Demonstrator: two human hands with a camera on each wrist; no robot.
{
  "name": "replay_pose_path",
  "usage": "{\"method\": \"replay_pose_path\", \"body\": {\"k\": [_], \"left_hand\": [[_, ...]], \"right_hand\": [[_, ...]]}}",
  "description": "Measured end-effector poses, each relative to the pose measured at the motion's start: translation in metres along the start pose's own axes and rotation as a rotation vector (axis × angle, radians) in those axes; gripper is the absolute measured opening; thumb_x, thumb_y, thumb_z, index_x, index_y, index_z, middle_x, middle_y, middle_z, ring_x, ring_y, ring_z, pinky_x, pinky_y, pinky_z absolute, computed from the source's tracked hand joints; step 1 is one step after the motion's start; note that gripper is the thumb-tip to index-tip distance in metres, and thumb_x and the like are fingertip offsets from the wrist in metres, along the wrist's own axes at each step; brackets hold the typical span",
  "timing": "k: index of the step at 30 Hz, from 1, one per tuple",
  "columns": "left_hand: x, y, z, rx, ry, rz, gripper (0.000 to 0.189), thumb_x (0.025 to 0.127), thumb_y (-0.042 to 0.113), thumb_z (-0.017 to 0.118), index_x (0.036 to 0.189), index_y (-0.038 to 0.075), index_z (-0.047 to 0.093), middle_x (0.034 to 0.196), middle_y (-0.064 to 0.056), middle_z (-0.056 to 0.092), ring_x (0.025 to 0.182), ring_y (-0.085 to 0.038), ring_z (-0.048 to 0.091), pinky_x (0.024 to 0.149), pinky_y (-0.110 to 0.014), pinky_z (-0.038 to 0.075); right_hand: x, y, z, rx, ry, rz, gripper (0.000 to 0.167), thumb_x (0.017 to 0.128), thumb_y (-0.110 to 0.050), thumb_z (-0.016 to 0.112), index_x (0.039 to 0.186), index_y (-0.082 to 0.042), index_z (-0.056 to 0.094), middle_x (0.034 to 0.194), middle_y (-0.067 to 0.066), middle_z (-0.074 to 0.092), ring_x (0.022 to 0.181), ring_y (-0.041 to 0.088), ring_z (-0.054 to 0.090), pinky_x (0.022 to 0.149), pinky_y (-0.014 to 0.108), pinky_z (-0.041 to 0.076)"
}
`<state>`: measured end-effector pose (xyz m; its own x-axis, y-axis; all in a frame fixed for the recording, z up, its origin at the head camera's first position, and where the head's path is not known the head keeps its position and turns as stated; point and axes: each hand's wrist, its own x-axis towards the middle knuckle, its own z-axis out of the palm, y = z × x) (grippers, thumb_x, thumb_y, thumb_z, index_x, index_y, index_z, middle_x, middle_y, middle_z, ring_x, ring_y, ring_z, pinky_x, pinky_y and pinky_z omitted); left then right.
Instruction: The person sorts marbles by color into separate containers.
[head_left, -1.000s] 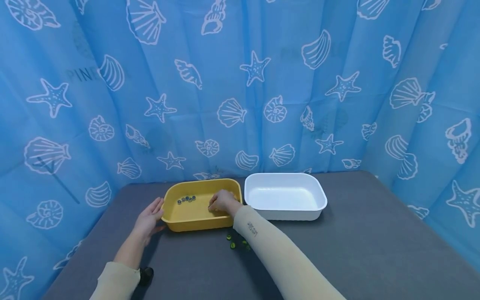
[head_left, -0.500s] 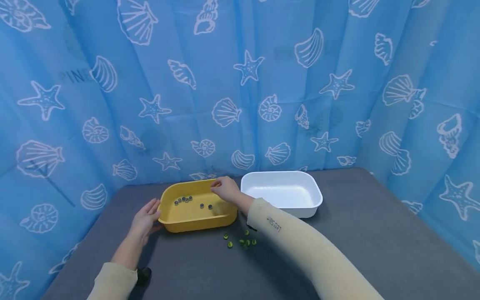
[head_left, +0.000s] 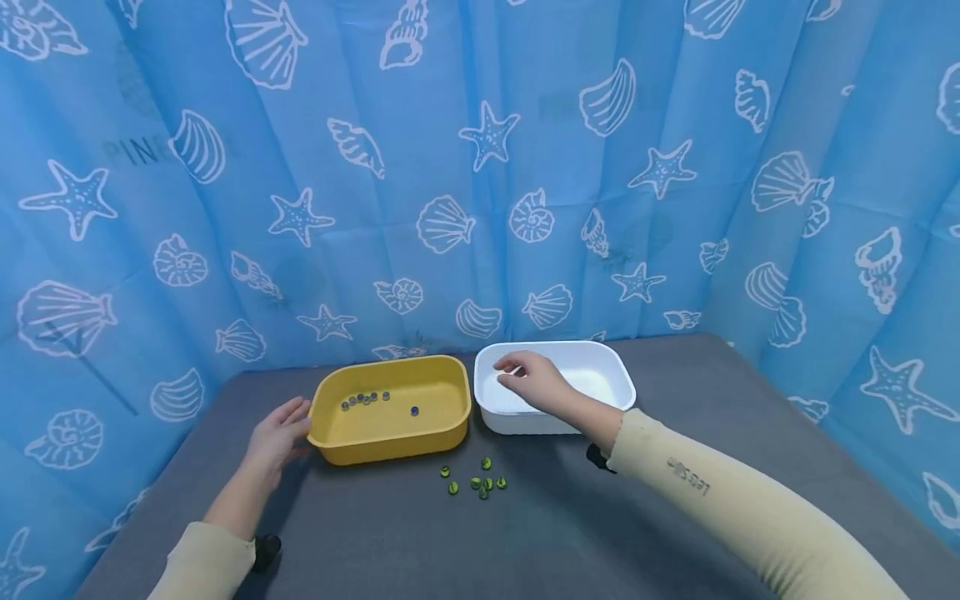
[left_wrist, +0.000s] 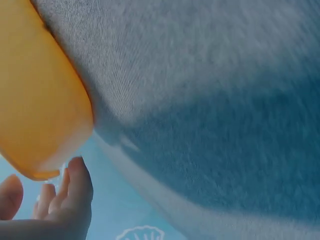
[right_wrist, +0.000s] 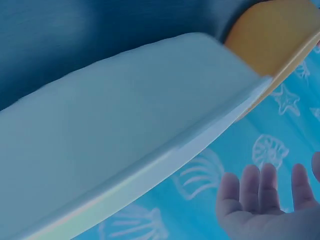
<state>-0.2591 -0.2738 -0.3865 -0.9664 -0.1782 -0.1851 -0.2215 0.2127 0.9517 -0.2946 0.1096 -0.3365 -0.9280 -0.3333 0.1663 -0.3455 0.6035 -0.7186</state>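
Note:
The yellow tray (head_left: 390, 448) holds several small dark blue marbles (head_left: 360, 399), most in a loose cluster at its left, with one blue marble (head_left: 415, 411) lying apart near the middle. My left hand (head_left: 276, 437) is at the tray's left end, fingers loosely extended, fingertips right at the rim; in the left wrist view no object shows in it. Over the left part of the white tray (head_left: 540, 423) hovers my right hand (head_left: 536, 382), fingers slightly bent. The right wrist view shows these fingers (right_wrist: 268, 185) spread and nothing between them.
Several green marbles (head_left: 487, 483) lie on the dark grey tabletop (head_left: 390, 542) in front of the gap between the two trays. The trays stand side by side near the back edge. A blue curtain (head_left: 450, 167) with white shell prints hangs behind and at both sides.
My right hand has lifted out of the yellow tray and moved right, over the white tray. Blue marbles at the yellow tray's middle have rolled left. The left hand stays at the rim.

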Motion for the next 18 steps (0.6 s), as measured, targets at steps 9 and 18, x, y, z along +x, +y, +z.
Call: {"method": "replay_pose_path", "body": {"k": [9, 18], "left_hand": [[-0.019, 0.004, -0.016, -0.055, 0.057, 0.026, 0.063, 0.104, 0.027, 0.047, 0.156, 0.007, 0.016, 0.157, -0.014, 0.027, 0.141, -0.032, 0.029, 0.109, -0.049, 0.034], [-0.047, 0.006, -0.029, 0.039, 0.025, 0.056, 0.068, 0.102, 0.043, 0.044, 0.155, 0.007, 0.021, 0.153, -0.015, 0.036, 0.104, 0.009, 0.057, 0.102, -0.038, 0.044]], "right_hand": [[-0.033, 0.037, -0.045, -0.071, 0.15, -0.037, 0.04, 0.099, -0.01, 0.054, 0.137, 0.004, 0.051, 0.135, 0.025, 0.052, 0.125, 0.043, 0.046, 0.098, 0.056, 0.043], [-0.054, 0.067, -0.076, -0.082, 0.237, 0.104, 0.051, 0.102, -0.009, 0.046, 0.147, 0.009, 0.03, 0.152, 0.029, 0.025, 0.14, 0.046, 0.021, 0.11, 0.058, 0.025]]}}
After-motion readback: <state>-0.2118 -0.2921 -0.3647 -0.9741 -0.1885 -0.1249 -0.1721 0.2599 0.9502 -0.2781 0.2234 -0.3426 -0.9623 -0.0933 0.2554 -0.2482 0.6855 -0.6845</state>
